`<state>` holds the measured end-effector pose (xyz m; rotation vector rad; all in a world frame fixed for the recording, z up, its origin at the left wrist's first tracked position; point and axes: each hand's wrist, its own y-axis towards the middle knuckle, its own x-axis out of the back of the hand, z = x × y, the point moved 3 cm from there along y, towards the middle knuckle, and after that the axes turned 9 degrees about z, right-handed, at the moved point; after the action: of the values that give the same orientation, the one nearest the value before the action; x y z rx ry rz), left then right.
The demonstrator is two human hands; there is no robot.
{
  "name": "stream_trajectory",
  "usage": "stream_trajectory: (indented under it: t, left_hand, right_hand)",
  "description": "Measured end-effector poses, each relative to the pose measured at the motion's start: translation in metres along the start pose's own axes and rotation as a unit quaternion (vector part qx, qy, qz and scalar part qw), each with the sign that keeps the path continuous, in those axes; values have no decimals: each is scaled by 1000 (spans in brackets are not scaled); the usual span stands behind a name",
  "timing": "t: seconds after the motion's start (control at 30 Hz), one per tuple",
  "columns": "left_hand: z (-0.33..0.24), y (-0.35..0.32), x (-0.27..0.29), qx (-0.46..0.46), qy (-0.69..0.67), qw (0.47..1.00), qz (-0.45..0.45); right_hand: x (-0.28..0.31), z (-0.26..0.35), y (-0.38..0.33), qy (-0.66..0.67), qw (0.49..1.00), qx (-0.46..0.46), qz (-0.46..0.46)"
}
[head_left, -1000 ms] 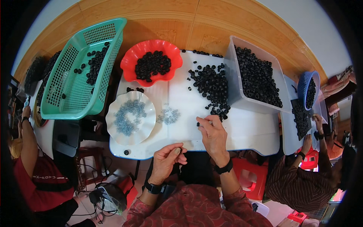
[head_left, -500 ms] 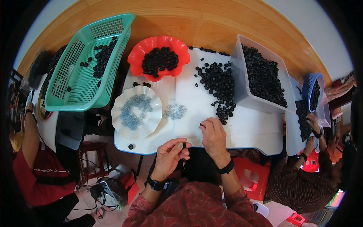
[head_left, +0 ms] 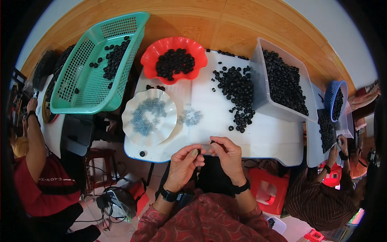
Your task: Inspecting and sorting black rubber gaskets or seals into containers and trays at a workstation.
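Observation:
At the table's front edge my left hand pinches a small dark piece, mostly covered by its fingertips. My right hand is close beside it, thumb and forefinger closed on a small black knob-like part. The fingertips of both hands nearly meet. Beyond my right hand lies a loose heap of black knob-like parts. To the left, a white wavy-rimmed plate bears many tiny bluish pieces that look like springs. A small patch of similar pieces lies on the white table.
A red scalloped bowl and a clear bin hold black parts, as does a green basket at far left. One black part sits near the front-left edge. Co-workers sit on both sides; a red stool stands at right.
My right hand has moved left and down from beside the heap, bringing its black part next to my left hand. The view has shifted slightly.

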<state>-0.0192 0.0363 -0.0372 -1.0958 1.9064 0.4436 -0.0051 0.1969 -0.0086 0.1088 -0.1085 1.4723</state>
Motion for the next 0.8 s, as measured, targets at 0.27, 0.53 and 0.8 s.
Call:
stream_trajectory:
  t: [0.27, 0.53, 0.8]
  left_hand:
    - [0, 0, -3, -17, -6, 1000, 8]
    - [-1, 0, -8, -14, -32, 999, 23]
    - [2, -3, -6, -13, -52, 998, 39]
  right_hand:
    - [-5, -4, -12, 265, 960, -83, 34]
    - [-5, 1, -14, 267, 961, -37, 54]
    - [-7, 13, -16, 206, 978, -14, 39]
